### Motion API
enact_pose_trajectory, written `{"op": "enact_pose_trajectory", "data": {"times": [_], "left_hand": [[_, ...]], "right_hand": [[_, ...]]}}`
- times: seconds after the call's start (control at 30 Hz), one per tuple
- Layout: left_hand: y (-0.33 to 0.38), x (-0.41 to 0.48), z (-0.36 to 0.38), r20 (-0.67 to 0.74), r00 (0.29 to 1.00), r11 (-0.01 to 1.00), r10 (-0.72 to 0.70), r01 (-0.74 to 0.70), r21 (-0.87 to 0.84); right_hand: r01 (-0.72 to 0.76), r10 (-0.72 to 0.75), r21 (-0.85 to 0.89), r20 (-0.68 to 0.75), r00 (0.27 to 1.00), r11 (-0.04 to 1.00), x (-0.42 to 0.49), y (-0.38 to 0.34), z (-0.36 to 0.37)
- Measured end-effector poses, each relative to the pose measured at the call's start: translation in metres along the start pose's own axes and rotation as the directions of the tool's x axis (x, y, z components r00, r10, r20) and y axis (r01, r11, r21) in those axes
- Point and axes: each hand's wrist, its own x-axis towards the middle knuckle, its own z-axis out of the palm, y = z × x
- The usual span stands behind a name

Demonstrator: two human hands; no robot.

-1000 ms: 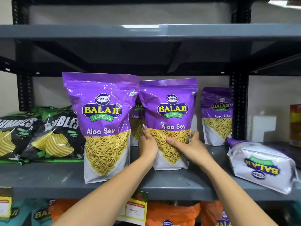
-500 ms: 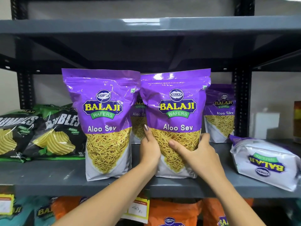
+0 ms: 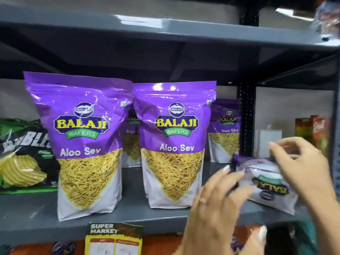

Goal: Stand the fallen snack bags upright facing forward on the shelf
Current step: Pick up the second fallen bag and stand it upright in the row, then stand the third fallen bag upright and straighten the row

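Note:
Two purple Aloo Sev bags stand upright and face forward at the front of the grey shelf (image 3: 128, 214): the left bag (image 3: 86, 144) and the middle bag (image 3: 173, 144). Nobody touches them. Two more upright bags stand behind, one (image 3: 131, 140) between the front pair and one (image 3: 224, 131) at the back right. A fallen bag (image 3: 266, 183) lies on its side at the right, its logo upside down. My left hand (image 3: 217, 205), blurred, fingers spread, is at its left end. My right hand (image 3: 298, 162) hovers over its top with fingers apart.
Green and black chip bags (image 3: 24, 162) lie at the left of the shelf. A black upright post (image 3: 246, 116) stands behind the fallen bag, with orange boxes (image 3: 312, 133) to its right. A price card (image 3: 114, 238) hangs on the shelf's front edge above orange bags below.
Both hands have let go of the middle bag, which now stands on its own. They have moved right to the fallen bag. The view has shifted right.

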Motion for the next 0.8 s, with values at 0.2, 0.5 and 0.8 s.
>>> {"op": "enact_pose_trajectory", "data": {"times": [0.2, 0.5, 0.8], "left_hand": [[-0.028, 0.087, 0.072, 0.310, 0.556, 0.477, -0.772, 0.828, -0.296], [-0.060, 0.120, 0.152, 0.734, 0.002, 0.101, -0.679, 0.991, 0.090], [-0.075, 0.108, 0.154, 0.491, 0.224, 0.073, -0.842, 0.949, -0.308]], "right_hand": [[-0.229, 0.397, -0.495, 0.267, 0.878, 0.838, 0.043, 0.054, -0.026], [-0.595, 0.556, -0.094, 0.495, 0.668, 0.798, 0.052, 0.098, -0.015], [-0.368, 0.282, 0.121, 0.443, 0.851, 0.922, 0.052, 0.079, -0.009]]}}
